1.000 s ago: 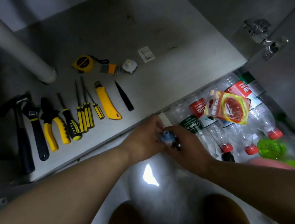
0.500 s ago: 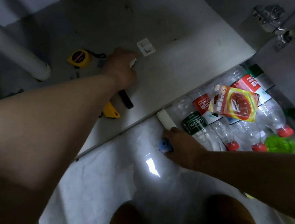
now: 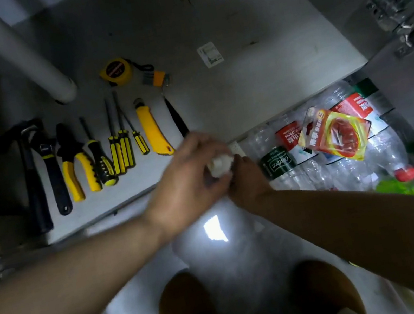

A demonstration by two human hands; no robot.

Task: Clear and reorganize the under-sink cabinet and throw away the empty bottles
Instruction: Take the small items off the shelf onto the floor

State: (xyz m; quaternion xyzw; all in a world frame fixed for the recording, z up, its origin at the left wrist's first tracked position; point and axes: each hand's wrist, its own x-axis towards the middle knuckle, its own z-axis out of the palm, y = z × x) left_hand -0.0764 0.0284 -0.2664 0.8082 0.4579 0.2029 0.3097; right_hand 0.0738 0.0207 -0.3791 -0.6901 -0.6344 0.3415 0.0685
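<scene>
Heap of clear plastic bottles (image 3: pixel 339 167) on the pale floor (image 3: pixel 130 293), at the right, just in front of the cabinet's edge. Red caps on some, a dark green label on the nearest one, red and white labels on others. On top of the heap, a flat red and yellow packet (image 3: pixel 333 133).

Just left of the heap, both hands close together above the floor. Left grip (image 3: pixel 188 182) closed round a small white lump (image 3: pixel 219 165), fingers curled on it. Right grip (image 3: pixel 248 180) right up against the same lump from the other side; too blurry to tell if holding it or only touching.

Behind the hands, the flat grey cabinet floor (image 3: pixel 257 88). On it, tools side by side in a neat row:
- dark hammer (image 3: pixel 31 180) at the far left
- black wrench (image 3: pixel 50 166)
- pliers with yellow handles (image 3: pixel 75 165)
- four yellow and black screwdrivers (image 3: pixel 116 144)
- yellow box knife (image 3: pixel 153 130)
- thin black tool (image 3: pixel 177 119), its near end hidden by the left grip

Further back, a round yellow tape measure (image 3: pixel 116 72), with a little grey and orange thing (image 3: pixel 155 77) just beside it. Well to the right of those, a small white sticker (image 3: pixel 210 55) flat on the board.

Thick grey pipe (image 3: pixel 27 55) slanting down to the cabinet floor at the back left. Shiny metal hinge (image 3: pixel 396 18) on the wall at the far right.

At the bottom, two brown knees (image 3: pixel 187 310), with a bright spot of light on the floor just in front.
</scene>
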